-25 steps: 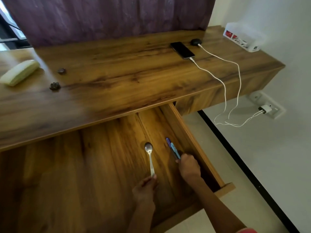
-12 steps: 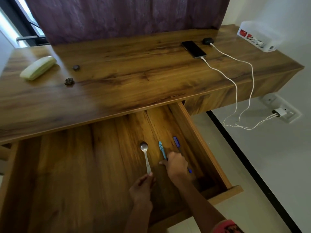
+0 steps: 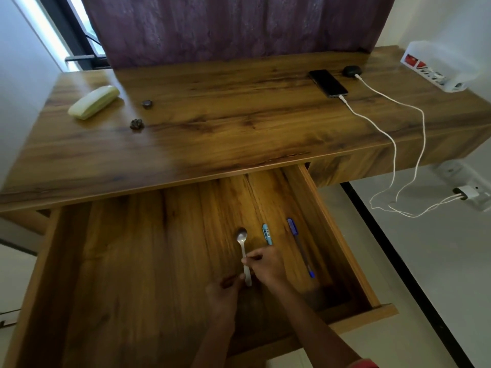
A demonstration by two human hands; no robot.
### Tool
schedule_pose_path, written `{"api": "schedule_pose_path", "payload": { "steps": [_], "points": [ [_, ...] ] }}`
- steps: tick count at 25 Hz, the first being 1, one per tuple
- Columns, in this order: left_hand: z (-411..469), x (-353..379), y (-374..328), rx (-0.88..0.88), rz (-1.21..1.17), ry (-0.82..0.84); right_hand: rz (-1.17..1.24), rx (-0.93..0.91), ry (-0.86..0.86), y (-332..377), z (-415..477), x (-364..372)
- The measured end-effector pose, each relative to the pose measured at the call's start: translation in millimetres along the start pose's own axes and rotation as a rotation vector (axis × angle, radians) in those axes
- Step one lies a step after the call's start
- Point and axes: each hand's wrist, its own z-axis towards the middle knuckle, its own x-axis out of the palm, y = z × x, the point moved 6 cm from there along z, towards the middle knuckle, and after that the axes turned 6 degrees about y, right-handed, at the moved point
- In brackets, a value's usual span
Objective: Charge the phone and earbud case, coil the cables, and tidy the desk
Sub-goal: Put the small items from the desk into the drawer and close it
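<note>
In the open drawer lies a metal spoon. My left hand pinches the end of its handle. My right hand has its fingertips curled onto the middle of the handle. A light blue pen lies just right of the spoon, its lower end hidden under my right hand. Further right lies a dark blue pen. On the desk's back right, the black phone and the dark earbud case each have a white cable plugged in, running down to the charger.
A pale green glasses case and two small dark objects sit on the desk's left part. A white plastic box stands at the far right corner. The cables hang over the desk's right front edge to the wall socket.
My right hand slid the light blue pen left, away from the dark blue pen, then moved on to the spoon's handle. My left hand stays at the spoon's end.
</note>
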Motion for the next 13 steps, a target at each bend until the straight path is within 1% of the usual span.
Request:
{"api": "schedule_pose_path", "payload": {
  "steps": [1, 3, 7, 10, 13],
  "points": [
    [0.9, -6.9, -4.1, 0.046, 0.079, -0.03, -0.04, -0.003, -0.006, -0.7, 0.3, 1.5],
    [1.7, -21.1, -9.2, 0.108, 0.148, -0.074, -0.101, -0.038, -0.003, 3.2, -1.7, 5.3],
    [1.4, -41.6, -6.7, 0.125, 0.136, -0.151, -0.192, -0.095, -0.046, 8.7, -5.6, 7.8],
    [1.2, -49.0, -7.6, 0.131, 0.152, -0.186, -0.156, -0.097, -0.102, 7.7, -7.4, 6.1],
    [-1.0, -60.2, -13.9, 0.162, 0.212, -0.217, -0.133, -0.171, -0.114, 26.6, -13.6, 8.9]
  ]
}}
